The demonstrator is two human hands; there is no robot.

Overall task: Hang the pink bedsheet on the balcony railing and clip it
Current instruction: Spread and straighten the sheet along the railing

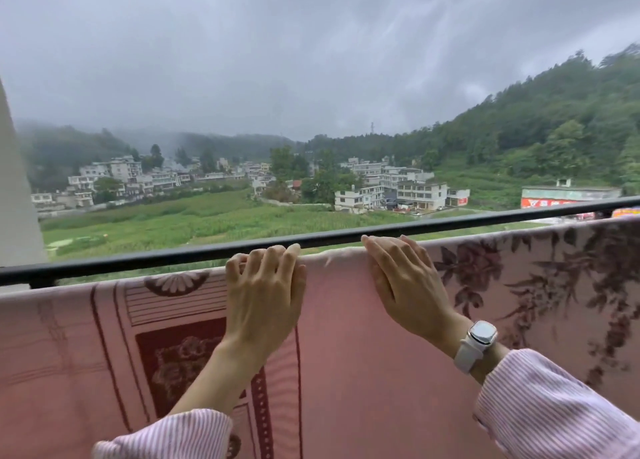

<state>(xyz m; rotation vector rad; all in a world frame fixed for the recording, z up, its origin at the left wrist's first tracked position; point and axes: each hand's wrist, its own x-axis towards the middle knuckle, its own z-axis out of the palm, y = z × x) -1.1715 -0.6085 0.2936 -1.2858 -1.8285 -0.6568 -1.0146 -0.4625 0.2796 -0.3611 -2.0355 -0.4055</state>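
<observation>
The pink bedsheet, printed with dark red flowers and borders, hangs over a rail and fills the lower half of the view. Its top edge runs just below the black balcony railing. My left hand lies flat against the sheet, with its fingers resting over the top edge. My right hand, with a white watch on the wrist, presses on the sheet beside it, its straight fingers reaching over the same edge. Neither hand holds a clip, and no clip is in view.
A pale wall or pillar stands at the far left, where the railing ends. Beyond the railing are green fields, white houses and wooded hills under a grey sky. At the far right a colourful item shows by the railing.
</observation>
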